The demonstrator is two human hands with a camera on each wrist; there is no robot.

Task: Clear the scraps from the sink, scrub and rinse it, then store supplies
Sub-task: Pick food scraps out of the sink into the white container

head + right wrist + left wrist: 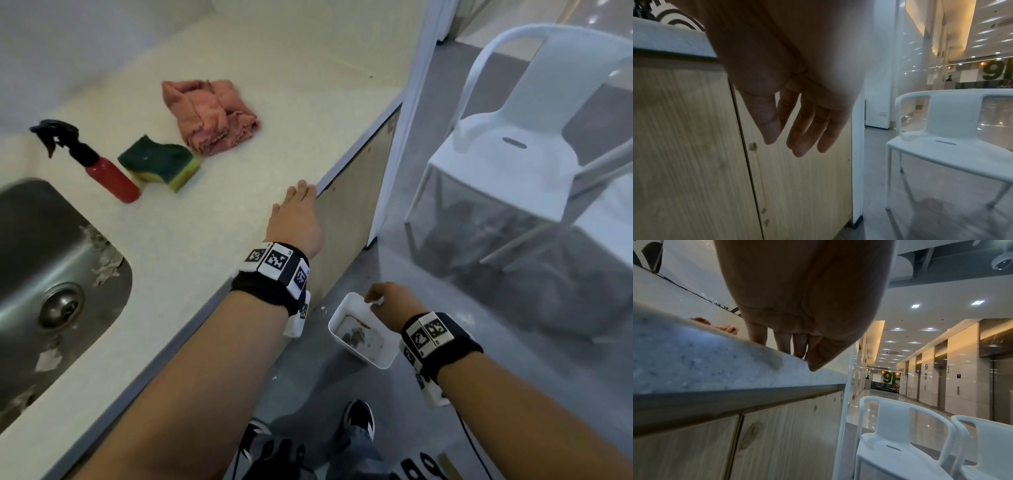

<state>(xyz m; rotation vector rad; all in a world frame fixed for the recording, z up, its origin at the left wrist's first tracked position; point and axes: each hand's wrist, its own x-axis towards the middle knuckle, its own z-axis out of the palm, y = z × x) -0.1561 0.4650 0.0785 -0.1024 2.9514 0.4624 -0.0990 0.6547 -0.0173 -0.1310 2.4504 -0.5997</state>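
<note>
The steel sink (30, 240) sits at the left, with wet grey scraps (106, 263) stuck to its right wall and more along its front. On the counter (205, 240) stand a red spray bottle (109, 178), a green-and-yellow sponge (161, 164) and a pink cloth (212, 116). My left hand (301, 192) (795, 356) rests flat on the counter's front edge with straight fingers. My right hand (375, 298) (789, 146) hangs empty, fingers relaxed, just above a white bin (339, 308) on the floor. Some scraps (356, 334) lie inside the bin.
Wooden cabinet doors (694, 146) run under the counter beside my right hand. A white plastic chair (513, 137) stands on the grey floor to the right, behind a clear partition. My shoes (358, 419) are just below the bin.
</note>
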